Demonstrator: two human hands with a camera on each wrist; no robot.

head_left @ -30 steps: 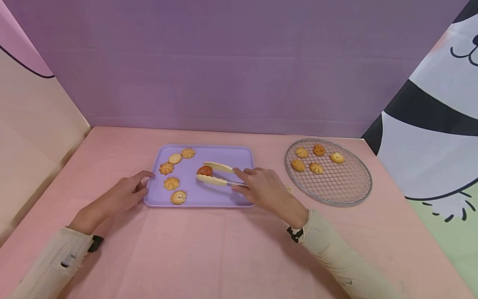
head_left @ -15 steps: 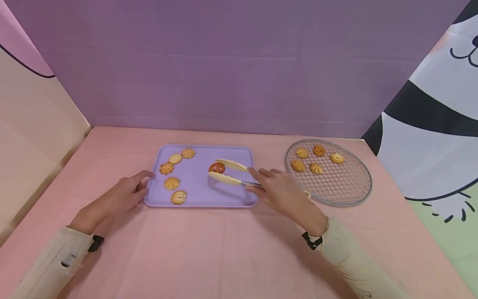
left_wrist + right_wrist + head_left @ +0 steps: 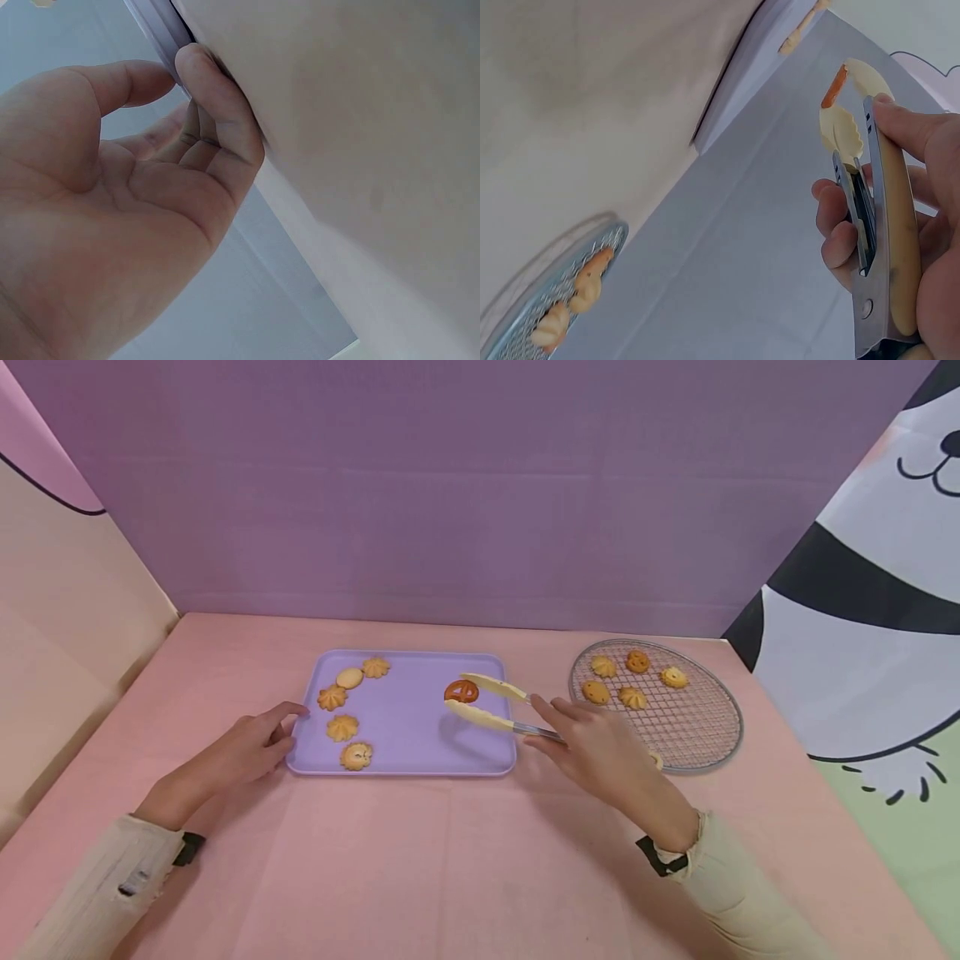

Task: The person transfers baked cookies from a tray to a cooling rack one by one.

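My right hand [image 3: 603, 747] grips a pair of metal tongs [image 3: 536, 730] with cream scalloped tips. Between the tips is a reddish-brown pretzel cookie [image 3: 461, 692], over the right part of the lilac tray [image 3: 420, 752] in the head view. The right wrist view shows the pretzel edge-on, held clear of the surface. My left hand [image 3: 247, 750] holds the tray's left rim with thumb and fingertips, its other fingers curled beneath. On the tray's left side lie several cookies: a flower-shaped one [image 3: 342, 727], a smooth oval one [image 3: 349, 678] and a ring-shaped one [image 3: 356, 756] among them.
To the right lies a round wire rack [image 3: 697, 727] with several cookies, including a speckled oval cookie [image 3: 596, 692] and a round brown cookie [image 3: 637, 661]. A purple wall [image 3: 465, 527] rises behind the pink tablecloth [image 3: 375, 860].
My right hand has moved right with the tongs, carrying the pretzel cookie from the tray's middle towards its right side. My left hand has stayed at the left rim.
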